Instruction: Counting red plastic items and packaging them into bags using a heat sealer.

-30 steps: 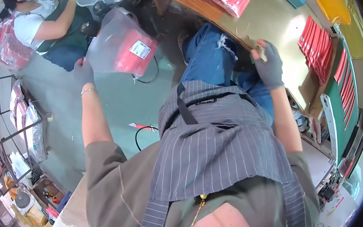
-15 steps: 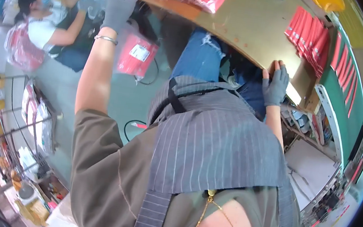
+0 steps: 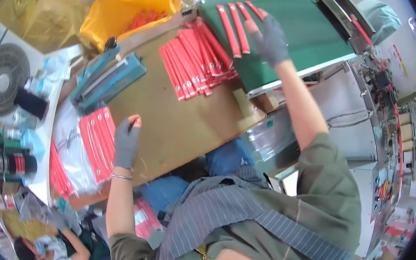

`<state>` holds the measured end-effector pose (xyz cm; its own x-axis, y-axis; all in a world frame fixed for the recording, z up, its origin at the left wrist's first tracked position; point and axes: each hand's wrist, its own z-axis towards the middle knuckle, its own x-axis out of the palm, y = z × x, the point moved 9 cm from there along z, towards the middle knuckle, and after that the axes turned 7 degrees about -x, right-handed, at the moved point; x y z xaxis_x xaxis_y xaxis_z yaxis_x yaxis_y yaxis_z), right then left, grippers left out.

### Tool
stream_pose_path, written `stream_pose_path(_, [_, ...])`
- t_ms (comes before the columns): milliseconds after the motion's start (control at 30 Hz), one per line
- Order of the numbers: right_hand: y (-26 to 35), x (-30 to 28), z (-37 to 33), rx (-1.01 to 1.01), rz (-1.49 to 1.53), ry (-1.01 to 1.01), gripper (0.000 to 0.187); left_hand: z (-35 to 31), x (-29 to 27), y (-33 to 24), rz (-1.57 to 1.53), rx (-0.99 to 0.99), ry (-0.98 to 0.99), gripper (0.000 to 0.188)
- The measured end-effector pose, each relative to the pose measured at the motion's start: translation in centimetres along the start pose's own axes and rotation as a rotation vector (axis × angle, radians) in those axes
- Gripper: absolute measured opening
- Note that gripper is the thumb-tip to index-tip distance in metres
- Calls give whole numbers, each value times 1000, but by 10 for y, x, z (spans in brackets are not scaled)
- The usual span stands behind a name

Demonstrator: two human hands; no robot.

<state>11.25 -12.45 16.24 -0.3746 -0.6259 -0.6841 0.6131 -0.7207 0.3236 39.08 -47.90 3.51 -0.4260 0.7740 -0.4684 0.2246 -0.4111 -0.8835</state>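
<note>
My right hand (image 3: 271,40), in a grey fingertip-less glove, reaches over the green conveyor belt (image 3: 308,36). Its thumb and fingers are apart, close to several slim red packets (image 3: 224,24) laid side by side on the belt. Whether a fingertip touches the farthest packet, I cannot tell. Over the left part of the brown worktable (image 3: 165,140) is my left hand (image 3: 127,143), gloved alike, its fingers curled together with nothing visible in them. It is beside a clear bag of red packets (image 3: 97,142). A heap of loose red packets (image 3: 187,65) lies on the table against the belt.
A teal bag sealer (image 3: 110,79) stands at the table's left. Behind it is a yellow sack (image 3: 129,14) with red packets inside. A fan (image 3: 4,79) and a dark phone (image 3: 31,103) are farther left. A co-worker (image 3: 48,245) sits at the lower left.
My body and view have turned toward the conveyor. My right hand has gone from the table edge to over the belt; my left hand has left the far bagged packets and closed.
</note>
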Motion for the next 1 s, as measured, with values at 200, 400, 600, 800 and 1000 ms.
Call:
stream_pose_path(200, [-98, 102, 10, 408, -17, 508, 71, 90, 72, 4, 54, -117, -44, 52])
stream_pose_path(400, [85, 192, -8, 125, -73, 261, 90, 183, 150, 53, -111, -294, -74, 75])
stream_pose_path(600, [24, 223, -32, 758, 282, 532, 90, 161, 161, -1, -519, -472, 125, 74])
stream_pose_path(800, [112, 254, -92, 681, 793, 868, 79, 148, 157, 32, -1070, -581, 357, 76])
stream_pose_path(1000, [185, 180, -81, 613, 1756, 453, 68, 82, 60, -72, -648, -13, 65, 64])
